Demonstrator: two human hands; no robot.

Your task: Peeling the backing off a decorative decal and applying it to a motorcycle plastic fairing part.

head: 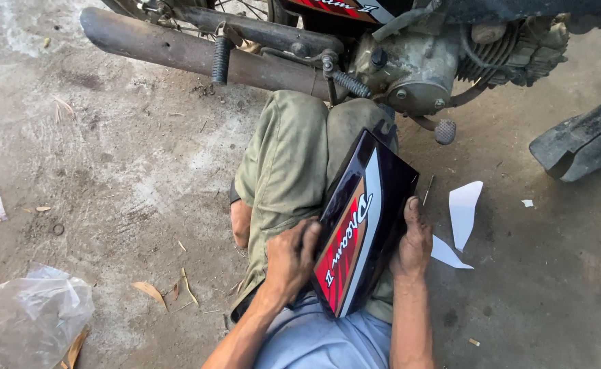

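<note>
A dark glossy motorcycle side panel (376, 198) with a red, white and silver decal rests tilted on my lap, over my olive trousers (287, 157). My left hand (290, 260) grips its left edge, fingers curled over the rim. On the opposite edge lies my right hand (413, 239), pressed flat, thumb pointing up. Both hands look grimy. In front of my knees stands the motorcycle, with its engine (417, 65) and rusty exhaust pipe (177, 51).
White backing-paper scraps (463, 208) lie on the concrete to the right. A crumpled clear plastic bag (27, 318) sits at lower left among dry leaves. A black mudguard part (584, 140) lies at right. The kick-lever pedal (445, 131) hangs near my knee.
</note>
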